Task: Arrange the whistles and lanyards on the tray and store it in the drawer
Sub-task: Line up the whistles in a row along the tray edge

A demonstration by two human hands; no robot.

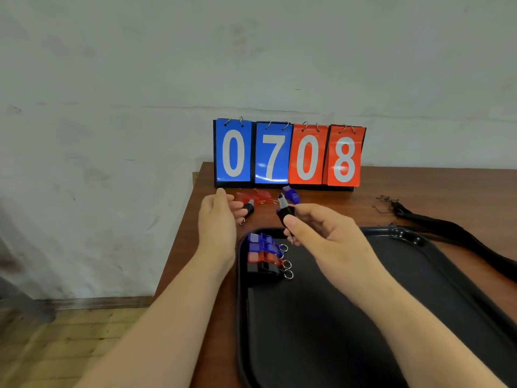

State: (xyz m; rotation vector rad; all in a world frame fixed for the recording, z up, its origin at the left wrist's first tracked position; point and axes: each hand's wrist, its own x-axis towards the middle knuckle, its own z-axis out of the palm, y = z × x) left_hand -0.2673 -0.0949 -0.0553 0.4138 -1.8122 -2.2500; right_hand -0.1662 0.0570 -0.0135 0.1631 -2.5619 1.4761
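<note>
A black tray (363, 317) lies on the brown table. At its far left corner several whistles sit in a row: blue whistles (261, 242), a red one (261, 257) and a black one (264, 268). My right hand (321, 236) pinches a black whistle (285, 212) above the tray's far edge. My left hand (218, 217) hovers open beside a loose black whistle (248, 210) on the table. Loose red whistles (254, 196) and a blue whistle (290, 194) lie near the scoreboard. Black lanyards (447, 233) lie in a bundle to the right.
A flip scoreboard (289, 155) reading 07 08 stands at the table's back edge against a grey wall. The table's left edge (179, 247) drops to a wooden floor.
</note>
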